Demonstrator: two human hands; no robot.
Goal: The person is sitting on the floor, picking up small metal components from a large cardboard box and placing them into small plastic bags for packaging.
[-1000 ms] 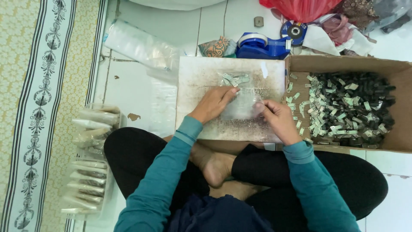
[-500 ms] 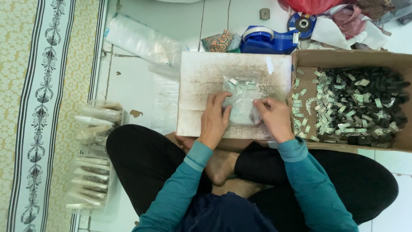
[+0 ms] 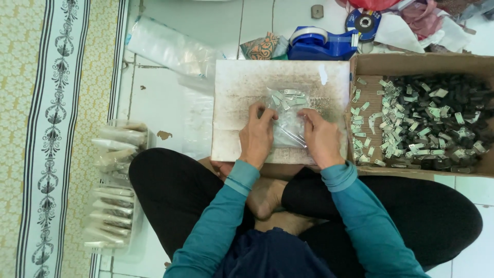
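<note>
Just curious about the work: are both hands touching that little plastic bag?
Touching. The head view shows left hand and right hand fingers pressing the bag on the board.

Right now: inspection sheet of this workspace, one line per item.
Surface: stained white board on the lap, over tiled floor.
Job's things: clear plastic bag of small metal tags on the board.
Clutter: cardboard box of tags, blue tape dispenser, filled bags.
Grippers: left hand and right hand both pinch the bag.
Cables: nothing seen.
Surroundings: patterned mat, red bag.
</note>
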